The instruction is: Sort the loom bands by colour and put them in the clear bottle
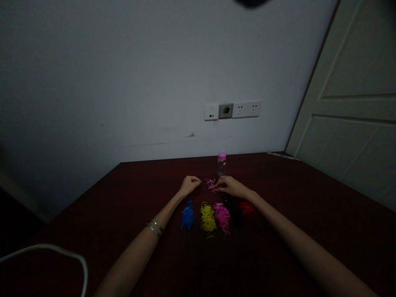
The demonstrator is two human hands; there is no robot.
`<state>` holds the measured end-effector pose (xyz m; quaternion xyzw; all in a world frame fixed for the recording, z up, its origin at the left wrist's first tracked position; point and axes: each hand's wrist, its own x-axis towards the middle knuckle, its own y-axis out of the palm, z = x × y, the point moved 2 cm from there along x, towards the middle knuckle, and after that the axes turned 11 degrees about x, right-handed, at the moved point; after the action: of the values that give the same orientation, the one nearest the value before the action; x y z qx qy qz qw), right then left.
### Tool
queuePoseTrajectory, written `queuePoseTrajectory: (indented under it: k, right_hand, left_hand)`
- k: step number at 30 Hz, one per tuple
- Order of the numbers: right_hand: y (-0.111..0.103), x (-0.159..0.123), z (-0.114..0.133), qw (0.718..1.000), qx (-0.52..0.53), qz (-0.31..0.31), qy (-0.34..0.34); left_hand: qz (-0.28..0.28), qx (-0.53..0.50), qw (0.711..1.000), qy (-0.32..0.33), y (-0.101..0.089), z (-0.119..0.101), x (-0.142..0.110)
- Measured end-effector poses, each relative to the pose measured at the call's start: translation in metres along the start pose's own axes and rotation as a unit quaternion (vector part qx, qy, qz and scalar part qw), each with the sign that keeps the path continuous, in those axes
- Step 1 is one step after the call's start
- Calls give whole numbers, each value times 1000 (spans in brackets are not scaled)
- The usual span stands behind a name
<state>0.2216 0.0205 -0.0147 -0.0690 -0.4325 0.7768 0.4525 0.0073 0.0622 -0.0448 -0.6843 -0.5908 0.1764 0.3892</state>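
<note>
A small heap of mixed-colour rubber bands (210, 184) lies on the dark red table between my two hands. My right hand (230, 185) reaches to its right edge, fingertips pinched together at the bands; what they grip is too small to make out. Just left of the heap rests my left hand (189, 185), fingers curled and closed, with anything inside them hidden. Nearer to me lie sorted piles: blue bands (187, 215), yellow bands (208, 217) and pink bands (222, 217). A dim red pile (247, 208) sits beside my right forearm, and dark bands (227, 201) are barely visible.
A clear bottle with a pink lid (222, 164) and a straw stands behind the mixed heap. The wall behind carries socket plates (246, 109). A white cable (52, 246) curves across the lower left. At right is a pale panelled door (349, 119).
</note>
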Motion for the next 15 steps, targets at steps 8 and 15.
queuePoseTrajectory:
  k: [8, 15]
  right_hand:
    - [6, 0, 5, 1000, 10, 5, -8]
    - [6, -1, 4, 1000, -3, -6, -5]
  left_hand:
    - [7, 14, 1000, 9, 1, -2, -1]
    - [11, 6, 1000, 4, 2, 0, -1]
